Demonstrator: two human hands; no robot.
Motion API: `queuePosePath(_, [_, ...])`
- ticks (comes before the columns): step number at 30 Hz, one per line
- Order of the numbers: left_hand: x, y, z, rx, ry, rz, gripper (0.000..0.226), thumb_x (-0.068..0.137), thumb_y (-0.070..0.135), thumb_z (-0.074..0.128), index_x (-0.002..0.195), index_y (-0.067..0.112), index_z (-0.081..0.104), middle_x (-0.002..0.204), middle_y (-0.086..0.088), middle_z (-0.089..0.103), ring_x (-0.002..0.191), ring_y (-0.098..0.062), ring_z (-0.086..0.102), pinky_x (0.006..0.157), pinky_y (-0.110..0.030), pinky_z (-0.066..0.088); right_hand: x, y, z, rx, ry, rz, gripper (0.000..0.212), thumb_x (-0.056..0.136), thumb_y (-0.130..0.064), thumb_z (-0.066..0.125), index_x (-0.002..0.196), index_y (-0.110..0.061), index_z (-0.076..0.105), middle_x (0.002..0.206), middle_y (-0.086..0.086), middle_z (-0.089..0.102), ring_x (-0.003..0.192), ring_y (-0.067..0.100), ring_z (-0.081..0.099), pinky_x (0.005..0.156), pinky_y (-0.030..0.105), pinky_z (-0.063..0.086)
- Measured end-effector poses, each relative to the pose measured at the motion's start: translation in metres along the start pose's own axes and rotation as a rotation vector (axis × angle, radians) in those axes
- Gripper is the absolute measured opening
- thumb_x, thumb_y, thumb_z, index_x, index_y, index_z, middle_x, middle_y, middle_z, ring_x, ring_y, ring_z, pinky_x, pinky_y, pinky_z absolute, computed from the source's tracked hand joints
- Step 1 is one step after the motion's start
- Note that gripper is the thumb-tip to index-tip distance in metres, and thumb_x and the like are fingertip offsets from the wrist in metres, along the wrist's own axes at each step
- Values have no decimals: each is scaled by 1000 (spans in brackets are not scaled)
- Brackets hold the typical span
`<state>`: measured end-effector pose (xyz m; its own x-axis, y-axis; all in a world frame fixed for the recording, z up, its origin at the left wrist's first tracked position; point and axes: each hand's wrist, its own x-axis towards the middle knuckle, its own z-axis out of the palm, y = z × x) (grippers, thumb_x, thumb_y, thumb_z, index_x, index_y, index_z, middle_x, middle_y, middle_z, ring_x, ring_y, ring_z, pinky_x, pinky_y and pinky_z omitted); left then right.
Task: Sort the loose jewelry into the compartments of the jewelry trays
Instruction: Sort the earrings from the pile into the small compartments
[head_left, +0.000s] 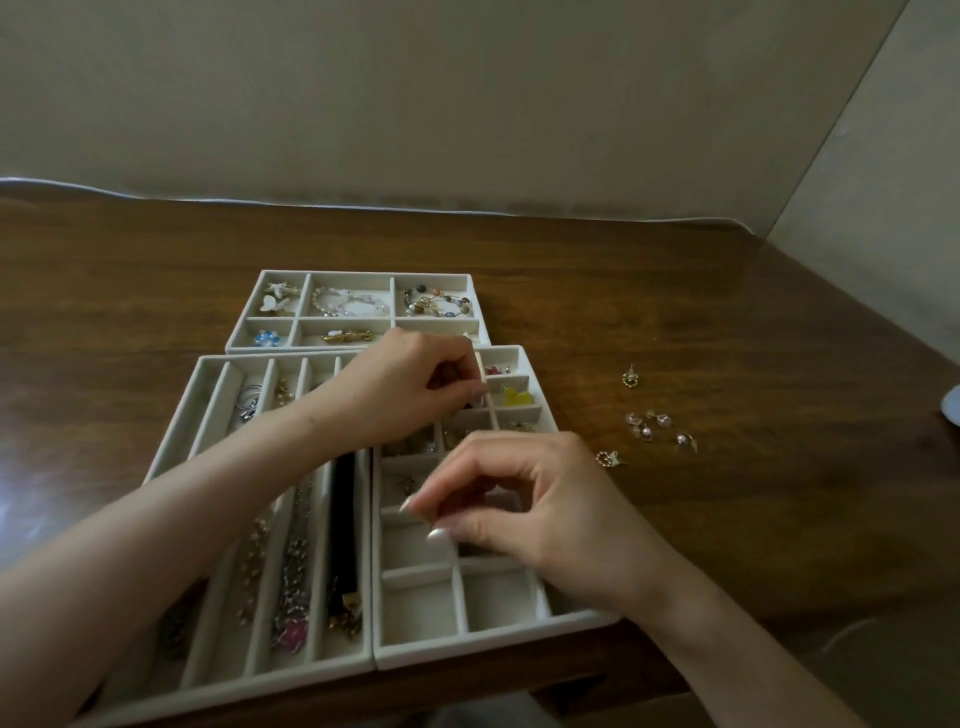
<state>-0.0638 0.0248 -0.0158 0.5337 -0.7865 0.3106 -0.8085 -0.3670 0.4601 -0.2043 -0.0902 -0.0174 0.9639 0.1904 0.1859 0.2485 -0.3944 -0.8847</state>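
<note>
Three beige felt trays lie on the table: a far tray (235, 332) with beaded bracelets, a long-slot tray (208, 395) with necklaces, and a grid tray (519, 636) with small compartments. My left hand (405, 389) reaches across to the grid tray's upper compartments, fingertips pinched on a small dark piece beside a yellow charm (517, 397). My right hand (524, 499) hovers over the grid tray's middle with thumb and forefinger slightly apart and nothing visible between them. Loose earrings (654, 426) lie on the wood to the right, with a gold heart earring (630, 378) farther back.
The brown wooden table (727, 312) runs to a wall at the back and right. A heart-shaped gold charm (610, 459) lies just right of the grid tray. A pale object (951, 408) shows at the right frame edge.
</note>
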Motion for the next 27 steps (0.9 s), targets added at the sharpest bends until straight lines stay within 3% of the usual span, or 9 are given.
queuePosePath(3, [0, 1, 0, -7, 8, 3, 8, 86, 24, 64, 79, 24, 60, 66, 20, 54, 60, 8, 53, 57, -6, 38, 3, -2, 3, -71, 15, -30, 21, 78, 0, 71, 96, -11, 73, 94, -2, 70, 88, 4, 66, 79, 17, 52])
queuePosePath(8, [-1, 2, 2, 16, 0, 10, 6, 87, 23, 63, 87, 18, 67, 71, 15, 59, 61, 3, 53, 57, -9, 38, -4, 0, -26, -131, 216, -4, 23, 79, -6, 71, 92, -25, 72, 91, -10, 70, 87, 5, 65, 78, 19, 52])
queuePosePath(14, [-1, 3, 2, -45, -32, 14, 4, 87, 24, 62, 84, 22, 64, 71, 18, 58, 66, 7, 56, 57, -8, 41, -19, 33, -112, -164, 594, 123, 21, 82, -8, 68, 88, -28, 72, 90, -9, 73, 86, 9, 68, 73, 15, 52])
queuePosePath(20, [-1, 2, 2, -38, -55, 10, 4, 85, 28, 61, 82, 26, 63, 72, 14, 63, 71, 3, 59, 61, -9, 44, -32, 72, -135, -351, 581, 267, 19, 83, -11, 68, 88, -28, 72, 93, -14, 69, 92, -4, 61, 85, 21, 47])
queuePosePath(27, [-1, 7, 0, -28, -70, 13, 6, 85, 24, 62, 81, 28, 61, 71, 16, 61, 71, 7, 58, 63, -9, 45, -29, 74, -127, -491, 446, 249, 12, 79, -20, 71, 86, -29, 72, 93, -12, 62, 87, 0, 56, 70, 11, 44])
